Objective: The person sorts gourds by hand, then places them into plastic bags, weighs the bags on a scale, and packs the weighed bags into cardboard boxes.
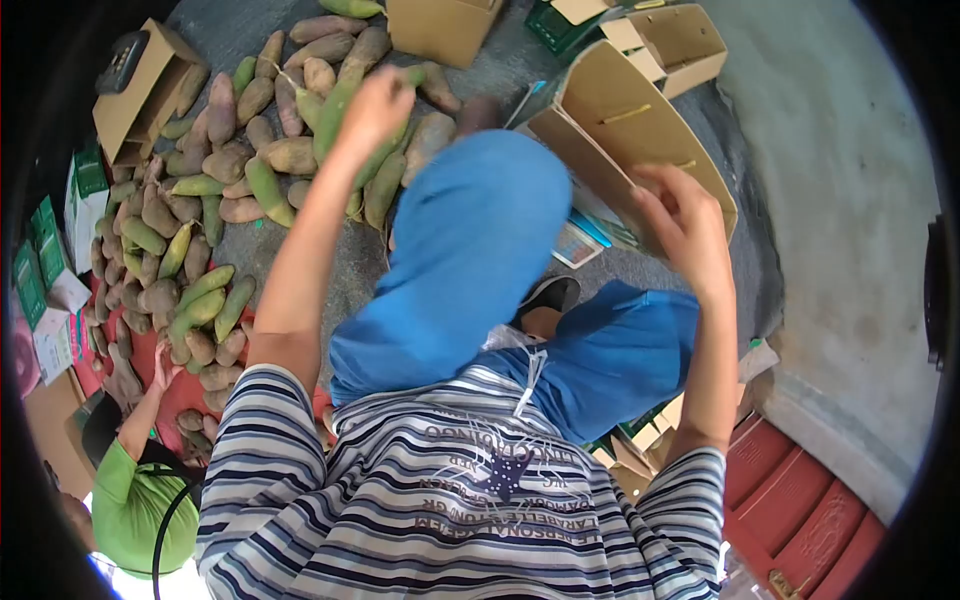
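Observation:
My left hand [380,108] is curled over the vegetable pile, its fingers closed around a long green vegetable [385,152] with a green tip showing past the knuckles. Other green ones and brownish-red tubers lie close about it. On the other side, my right hand [688,222] grips the near edge of an open cardboard box [652,125], thumb and fingers bent at its wall. That box leans beside my raised blue-trousered knee [480,220]. Yellow strips show on its inner wall.
Brown tubers [228,160] spread across the dark floor and a red sheet [140,345]. Smaller boxes [685,45] and another carton [440,25] stand at the back. A person in a green top [145,510] reaches in at lower left. Grey wall [830,220] bounds the right.

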{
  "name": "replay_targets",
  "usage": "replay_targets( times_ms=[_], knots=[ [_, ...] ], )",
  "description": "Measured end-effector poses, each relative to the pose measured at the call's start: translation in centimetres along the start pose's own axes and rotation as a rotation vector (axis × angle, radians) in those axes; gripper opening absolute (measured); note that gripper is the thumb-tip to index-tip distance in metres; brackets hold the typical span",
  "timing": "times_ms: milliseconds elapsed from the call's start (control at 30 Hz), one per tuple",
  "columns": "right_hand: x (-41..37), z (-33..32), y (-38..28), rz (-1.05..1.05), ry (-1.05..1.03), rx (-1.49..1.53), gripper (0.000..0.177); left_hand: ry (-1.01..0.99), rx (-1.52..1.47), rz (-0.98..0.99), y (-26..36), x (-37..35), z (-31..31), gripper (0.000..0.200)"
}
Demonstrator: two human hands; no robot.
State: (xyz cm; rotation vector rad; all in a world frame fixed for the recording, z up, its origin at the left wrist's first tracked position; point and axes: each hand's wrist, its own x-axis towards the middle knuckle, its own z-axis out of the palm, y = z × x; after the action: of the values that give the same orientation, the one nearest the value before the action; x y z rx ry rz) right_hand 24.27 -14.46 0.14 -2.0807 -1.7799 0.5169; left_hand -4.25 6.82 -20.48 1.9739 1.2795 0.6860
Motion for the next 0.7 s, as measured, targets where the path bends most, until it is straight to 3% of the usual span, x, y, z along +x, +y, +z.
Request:
replay_targets(
  times_ms=[100, 233, 267, 400, 533, 700],
  knots=[
    [-0.2, 1.0, 2.5, 0.142, 0.132, 0.054, 0.026, -0.258, 0.178, -0.189, -4.1, -4.0, 4.1, 0.045],
    [-0.2, 1.4, 4.0, 0.138, 0.186, 0.098, 0.027, -0.265, 0.264, -0.192, -5.0, -5.3, 7.9, 0.055],
    [-0.2, 1.4, 4.7, 0.152, 0.112, 0.068, 0.033, -0.209, 0.31, -0.147, -5.2, -5.2, 8.7, 0.062],
    [0.4, 2.4, 5.0, 0.109, -0.096, -0.112, 0.043, -0.339, 0.445, -0.249, -4.4, -3.0, 10.4, 0.074],
    [1.2, 3.8, 5.1, 0.043, -0.19, -0.216, 0.043, -0.377, 0.534, -0.433, -5.3, -2.0, 12.9, 0.098],
    [1.4, 5.2, 6.7, -0.015, -0.196, -0.291, 0.034, -0.247, 0.357, -0.419, -5.5, -2.2, 13.0, 0.097]
  ],
)
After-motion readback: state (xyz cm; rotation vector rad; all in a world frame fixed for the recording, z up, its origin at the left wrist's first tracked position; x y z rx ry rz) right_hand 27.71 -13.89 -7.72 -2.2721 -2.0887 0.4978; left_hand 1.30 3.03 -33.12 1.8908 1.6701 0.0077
